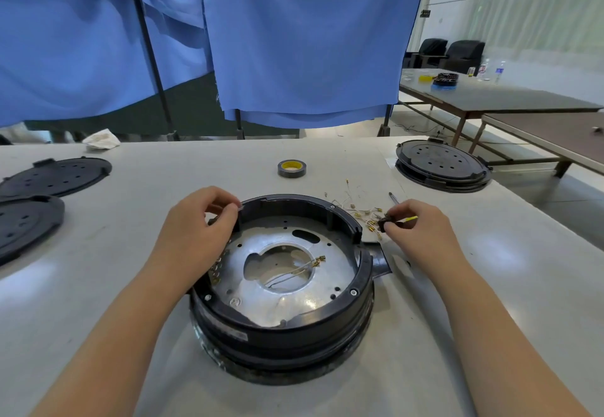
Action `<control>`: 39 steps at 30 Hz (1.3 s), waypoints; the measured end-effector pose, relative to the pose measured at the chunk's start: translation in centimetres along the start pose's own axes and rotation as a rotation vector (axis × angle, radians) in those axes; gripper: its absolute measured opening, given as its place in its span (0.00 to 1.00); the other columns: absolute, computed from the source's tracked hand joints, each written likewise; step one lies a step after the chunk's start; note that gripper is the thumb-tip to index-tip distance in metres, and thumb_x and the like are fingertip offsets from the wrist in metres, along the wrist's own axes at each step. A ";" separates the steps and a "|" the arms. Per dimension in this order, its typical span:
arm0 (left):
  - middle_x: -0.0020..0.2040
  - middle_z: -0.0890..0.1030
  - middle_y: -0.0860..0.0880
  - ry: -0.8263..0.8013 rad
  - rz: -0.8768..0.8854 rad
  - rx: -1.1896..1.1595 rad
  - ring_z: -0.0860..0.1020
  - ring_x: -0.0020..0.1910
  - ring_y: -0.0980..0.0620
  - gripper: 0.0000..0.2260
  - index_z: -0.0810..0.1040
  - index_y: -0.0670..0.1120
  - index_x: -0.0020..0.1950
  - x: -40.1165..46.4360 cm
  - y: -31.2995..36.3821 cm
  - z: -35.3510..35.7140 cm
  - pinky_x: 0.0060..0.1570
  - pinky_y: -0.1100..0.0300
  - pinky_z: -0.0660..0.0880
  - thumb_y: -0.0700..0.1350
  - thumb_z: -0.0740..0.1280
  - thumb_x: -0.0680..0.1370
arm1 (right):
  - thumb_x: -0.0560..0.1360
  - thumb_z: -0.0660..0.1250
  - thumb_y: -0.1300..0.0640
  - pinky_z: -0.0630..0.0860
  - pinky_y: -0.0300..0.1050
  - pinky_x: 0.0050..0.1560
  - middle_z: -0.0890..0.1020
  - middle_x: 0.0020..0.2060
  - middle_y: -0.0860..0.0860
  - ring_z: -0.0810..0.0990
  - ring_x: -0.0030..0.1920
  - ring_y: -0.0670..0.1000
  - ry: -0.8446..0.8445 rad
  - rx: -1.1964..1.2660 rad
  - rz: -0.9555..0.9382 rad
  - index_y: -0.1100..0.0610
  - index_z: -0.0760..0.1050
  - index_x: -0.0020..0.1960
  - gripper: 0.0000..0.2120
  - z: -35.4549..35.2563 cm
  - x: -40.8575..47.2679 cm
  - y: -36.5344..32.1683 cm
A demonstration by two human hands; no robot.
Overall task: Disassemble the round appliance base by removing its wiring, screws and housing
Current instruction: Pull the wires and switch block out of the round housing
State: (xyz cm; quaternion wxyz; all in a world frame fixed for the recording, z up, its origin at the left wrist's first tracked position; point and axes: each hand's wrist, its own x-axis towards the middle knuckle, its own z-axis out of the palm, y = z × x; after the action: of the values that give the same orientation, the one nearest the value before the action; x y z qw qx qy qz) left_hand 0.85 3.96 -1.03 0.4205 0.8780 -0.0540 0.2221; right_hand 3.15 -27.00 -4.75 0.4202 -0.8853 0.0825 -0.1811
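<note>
A round black appliance base (287, 328) sits open in front of me on the white table, its silver metal plate (294, 299) exposed with a large centre hole. Thin wires with brass terminals (310, 264) lie across that hole. My left hand (202, 220) grips the base's far-left rim with closed fingers. My right hand (415, 224) sits just right of the base, pinching a small black component (385, 222) tied to a bundle of loose wires (362, 212) on the table. A yellow piece (410, 219) pokes out beside those fingers.
A screwdriver (394, 198) lies behind my right hand. A roll of tape (292, 168) stands at mid-table. Two black perforated discs (55, 176) (23, 224) rest at the left, another stacked base (443, 165) at the far right corner. A crumpled cloth (101, 139) lies at the back; blue curtains hang behind.
</note>
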 end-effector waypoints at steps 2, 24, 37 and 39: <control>0.44 0.81 0.59 -0.009 -0.010 -0.007 0.76 0.46 0.68 0.07 0.80 0.53 0.44 -0.3 -0.6 0.0 0.41 0.75 0.67 0.42 0.66 0.77 | 0.69 0.70 0.56 0.74 0.42 0.42 0.82 0.39 0.40 0.81 0.40 0.43 0.013 -0.082 0.000 0.47 0.78 0.42 0.05 0.2 0.0 0.2; 0.45 0.82 0.53 0.065 -0.378 -0.424 0.80 0.46 0.54 0.09 0.80 0.54 0.46 -1.2 -0.5 1.1 0.38 0.61 0.73 0.41 0.64 0.76 | 0.74 0.68 0.57 0.71 0.35 0.36 0.82 0.44 0.46 0.76 0.35 0.43 0.087 0.124 -0.076 0.50 0.78 0.48 0.04 -0.1 -0.8 -2.5; 0.42 0.85 0.49 -0.066 -0.505 -0.619 0.83 0.39 0.55 0.08 0.82 0.47 0.45 0.1 -2.1 -0.7 0.33 0.65 0.76 0.38 0.65 0.75 | 0.74 0.66 0.45 0.74 0.35 0.42 0.80 0.41 0.39 0.78 0.41 0.39 -0.591 -0.104 -0.374 0.45 0.79 0.48 0.06 5.0 -6.3 -14.2; 0.44 0.85 0.50 -0.050 -0.449 -0.536 0.83 0.42 0.54 0.07 0.82 0.49 0.46 0.0 -2.3 -0.5 0.38 0.64 0.75 0.38 0.67 0.74 | 0.73 0.65 0.40 0.77 0.40 0.46 0.80 0.43 0.39 0.78 0.42 0.39 -0.641 -0.144 -0.377 0.45 0.78 0.49 0.11 5.7 -7.3 -14.5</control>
State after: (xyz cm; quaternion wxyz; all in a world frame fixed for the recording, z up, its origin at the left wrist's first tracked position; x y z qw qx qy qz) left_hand 1.34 5.84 -2.42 0.6730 0.7315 0.0737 0.0807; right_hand -1.41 -11.53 1.30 0.3205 -0.9240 -0.2053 0.0374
